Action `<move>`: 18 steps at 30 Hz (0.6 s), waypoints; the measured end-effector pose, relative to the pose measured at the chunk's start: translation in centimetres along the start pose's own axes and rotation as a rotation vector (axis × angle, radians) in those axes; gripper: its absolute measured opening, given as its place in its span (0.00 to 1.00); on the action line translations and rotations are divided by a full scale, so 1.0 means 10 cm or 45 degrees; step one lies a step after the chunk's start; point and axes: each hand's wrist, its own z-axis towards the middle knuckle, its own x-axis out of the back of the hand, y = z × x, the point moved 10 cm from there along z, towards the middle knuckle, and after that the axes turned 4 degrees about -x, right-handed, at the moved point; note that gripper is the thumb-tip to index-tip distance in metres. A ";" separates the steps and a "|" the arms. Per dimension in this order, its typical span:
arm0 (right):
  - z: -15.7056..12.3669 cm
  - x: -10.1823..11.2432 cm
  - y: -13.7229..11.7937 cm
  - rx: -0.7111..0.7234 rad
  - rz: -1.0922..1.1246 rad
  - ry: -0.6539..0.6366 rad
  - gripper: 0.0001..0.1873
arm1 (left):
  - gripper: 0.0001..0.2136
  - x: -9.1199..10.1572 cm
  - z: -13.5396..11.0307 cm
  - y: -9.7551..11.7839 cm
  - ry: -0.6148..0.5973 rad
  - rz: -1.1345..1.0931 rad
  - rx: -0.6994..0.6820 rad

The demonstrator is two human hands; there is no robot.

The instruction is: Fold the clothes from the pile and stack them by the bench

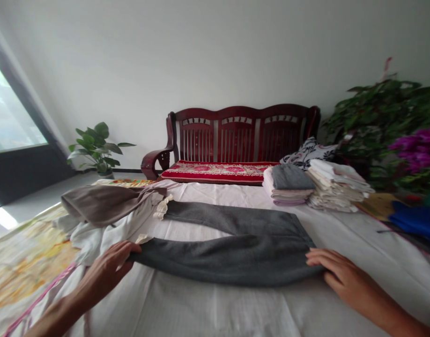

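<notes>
Dark grey trousers (232,257) with cream ruffled cuffs lie stretched across a white sheet (187,309), legs toward the left and waist toward the right. My left hand (113,262) grips the near leg close to its cuff, fingers closed over the fabric. At the waist end, my right hand (334,269) pinches the near corner, its thumb below and fingers on top. The far leg lies flat, its ruffle beside a heap of clothes. Parts of the fingertips are hidden by the cloth.
Brown and white clothes (99,206) lie heaped at the left. Folded stacks (288,185) and white folded cloths (336,187) stand at the back right, near blue fabric (415,222). Beyond are a wooden bench (236,135), a potted plant (97,147) and purple flowers (420,147).
</notes>
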 end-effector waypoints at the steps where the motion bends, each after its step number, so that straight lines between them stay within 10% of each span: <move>1: 0.04 0.05 0.02 -0.024 0.050 0.035 0.20 | 0.09 0.06 0.04 -0.08 0.049 -0.056 0.088; 10: 0.77 0.77 0.12 -0.368 0.475 0.480 0.21 | 0.29 0.20 0.77 -0.48 0.490 -0.958 0.627; 18: 1.15 0.67 0.34 -0.449 0.639 0.624 0.22 | 0.32 0.02 1.28 -0.55 0.530 -1.222 0.666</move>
